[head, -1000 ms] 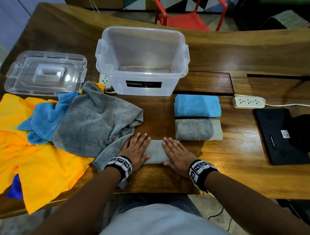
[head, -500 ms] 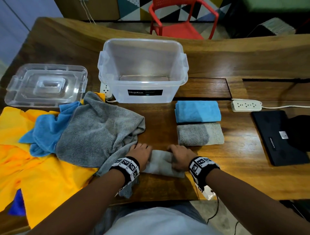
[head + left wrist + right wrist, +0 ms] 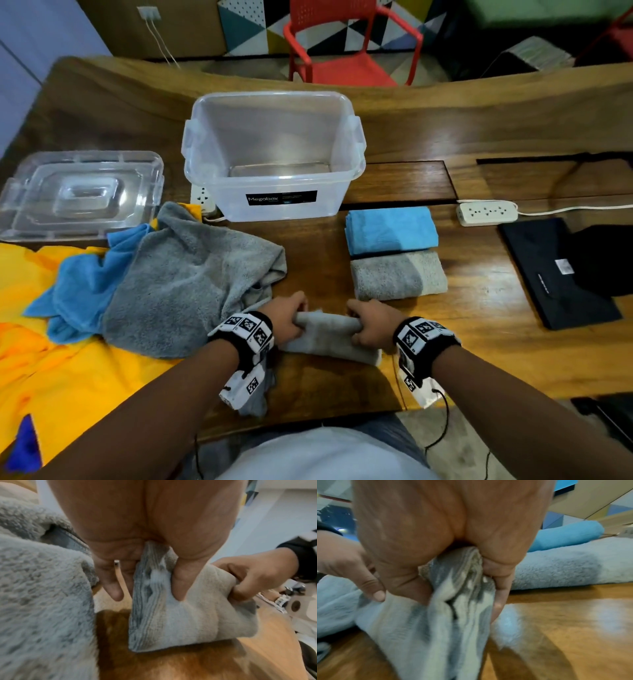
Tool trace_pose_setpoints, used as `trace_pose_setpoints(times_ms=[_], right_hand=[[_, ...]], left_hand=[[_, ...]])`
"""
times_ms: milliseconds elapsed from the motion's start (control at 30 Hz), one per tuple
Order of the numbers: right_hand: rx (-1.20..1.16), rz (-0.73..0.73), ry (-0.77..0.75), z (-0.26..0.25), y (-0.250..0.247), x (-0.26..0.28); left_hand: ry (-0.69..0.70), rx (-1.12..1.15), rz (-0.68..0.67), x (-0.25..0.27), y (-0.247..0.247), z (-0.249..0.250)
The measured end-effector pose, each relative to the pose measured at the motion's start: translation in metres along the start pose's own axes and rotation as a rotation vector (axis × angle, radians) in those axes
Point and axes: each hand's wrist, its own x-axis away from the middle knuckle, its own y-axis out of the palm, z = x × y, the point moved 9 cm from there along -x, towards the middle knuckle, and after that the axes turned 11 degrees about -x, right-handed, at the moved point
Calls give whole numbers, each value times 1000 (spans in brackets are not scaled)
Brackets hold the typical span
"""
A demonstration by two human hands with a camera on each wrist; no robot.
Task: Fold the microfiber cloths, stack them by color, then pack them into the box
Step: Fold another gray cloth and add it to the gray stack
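Both hands hold a small folded grey cloth (image 3: 329,337) lifted just off the table's near edge. My left hand (image 3: 286,320) grips its left end, thumb and fingers pinching the layered edge (image 3: 150,577). At the other end my right hand (image 3: 371,323) clutches the bunched folds (image 3: 462,582). A folded grey cloth (image 3: 397,275) and a folded blue cloth (image 3: 390,231) lie side by side just beyond my right hand. The clear plastic box (image 3: 274,154) stands open and empty behind them.
A heap of unfolded grey (image 3: 185,277), blue (image 3: 82,281) and yellow (image 3: 61,370) cloths covers the left of the table. The box lid (image 3: 82,193) lies at the far left. A power strip (image 3: 488,213) and black items (image 3: 561,274) sit right.
Both hands went from pressing flat on the small grey cloth to curling round its ends and lifting it. The camera view tilted up a little.
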Motion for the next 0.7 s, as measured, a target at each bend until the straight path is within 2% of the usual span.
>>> trace_pose_setpoints(times_ms=[200, 333, 433, 567, 700], right_hand=[[-341, 131, -74, 37, -76, 25], [-615, 300, -31, 86, -120, 28], [-847, 391, 32, 119, -133, 29], [-884, 484, 154, 152, -140, 22], [-882, 540, 206, 165, -149, 21]], left_hand=[[21, 274, 128, -16, -42, 23], [-22, 485, 192, -36, -58, 40], [-87, 473, 231, -55, -61, 57], [-182, 461, 227, -75, -61, 78], [-253, 460, 236, -86, -60, 81]])
